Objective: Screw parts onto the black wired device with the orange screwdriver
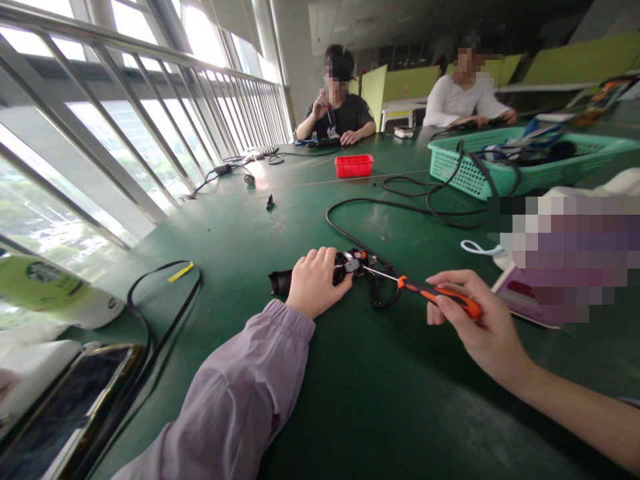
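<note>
My left hand (316,283) is wrapped over a black tube-shaped corded device (281,281) and presses it to the green table. At its right end the casing is open, with a grey piece and small red and metal parts (354,260) showing. My right hand (475,327) grips the black and orange handle of a screwdriver (440,295). The screwdriver's thin shaft slants left, its tip at the opened end, near my left thumb. Whether the tip sits in a screw cannot be made out. A black cable (345,230) runs back from the device.
On the table (280,233) stand a red tray (354,166) and a green basket (460,175) of cables and parts. A small black piece (270,202) lies ahead. A phone (70,407), a strap (173,333) and a bottle (55,290) lie left. Two people sit across.
</note>
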A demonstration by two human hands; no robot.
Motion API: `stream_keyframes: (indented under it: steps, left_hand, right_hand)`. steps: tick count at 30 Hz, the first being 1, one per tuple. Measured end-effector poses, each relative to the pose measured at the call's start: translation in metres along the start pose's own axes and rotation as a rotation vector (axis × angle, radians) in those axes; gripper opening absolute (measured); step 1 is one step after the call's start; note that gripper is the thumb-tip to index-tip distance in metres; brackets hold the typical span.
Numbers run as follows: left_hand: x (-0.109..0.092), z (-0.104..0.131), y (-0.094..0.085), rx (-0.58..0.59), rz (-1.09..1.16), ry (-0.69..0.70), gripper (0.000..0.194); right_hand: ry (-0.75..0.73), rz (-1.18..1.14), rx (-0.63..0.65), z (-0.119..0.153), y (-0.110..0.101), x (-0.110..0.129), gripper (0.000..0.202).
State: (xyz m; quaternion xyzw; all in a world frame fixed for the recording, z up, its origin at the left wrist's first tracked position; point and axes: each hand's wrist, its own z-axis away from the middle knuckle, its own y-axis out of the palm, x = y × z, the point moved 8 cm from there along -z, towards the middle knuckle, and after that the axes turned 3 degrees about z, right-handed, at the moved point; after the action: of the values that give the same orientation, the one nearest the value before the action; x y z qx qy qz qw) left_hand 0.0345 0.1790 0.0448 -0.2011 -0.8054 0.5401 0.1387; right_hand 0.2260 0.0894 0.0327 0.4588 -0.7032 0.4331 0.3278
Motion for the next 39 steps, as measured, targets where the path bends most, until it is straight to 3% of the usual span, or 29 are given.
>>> stream_keyframes:
  steps: [2, 8, 13, 19, 25, 31, 36, 39]
  left_hand:
    - [0.0, 0.0, -0.001, 0.002, 0.0, -0.002, 0.032]
    - [-0.001, 0.0, -0.001, -0.008, -0.004, 0.0, 0.032]
    - [0.0, 0.0, -0.001, -0.008, -0.01, -0.001, 0.033]
    - [-0.001, 0.0, -0.001, -0.01, -0.008, -0.001, 0.033]
    - [-0.001, 0.0, -0.001, -0.003, -0.005, -0.002, 0.032]
    - [-0.001, 0.0, -0.001, -0.002, -0.007, -0.005, 0.032]
    - [-0.001, 0.0, -0.001, -0.005, -0.011, 0.0, 0.032]
    - [0.0, 0.0, -0.001, -0.015, -0.014, 0.004, 0.032]
  right_hand:
    - [-0.006, 0.012, 0.054, 0.001, 0.004, 0.001, 0.014]
    - [-0.028, 0.016, -0.107, 0.0, -0.008, 0.004, 0.026]
    - [-0.033, 0.019, 0.045, -0.001, 0.006, 0.004, 0.023]
    - [-0.078, 0.033, -0.128, 0.001, -0.009, 0.009, 0.029]
    - [-0.029, 0.085, 0.09, 0.001, 0.007, 0.007, 0.014]
    - [-0.034, 0.037, -0.121, 0.0, -0.009, 0.006, 0.025]
    - [-0.035, 0.071, 0.059, 0.0, 0.005, 0.008, 0.013]
    - [-0.044, 0.063, 0.003, 0.001, 0.001, 0.009, 0.02]
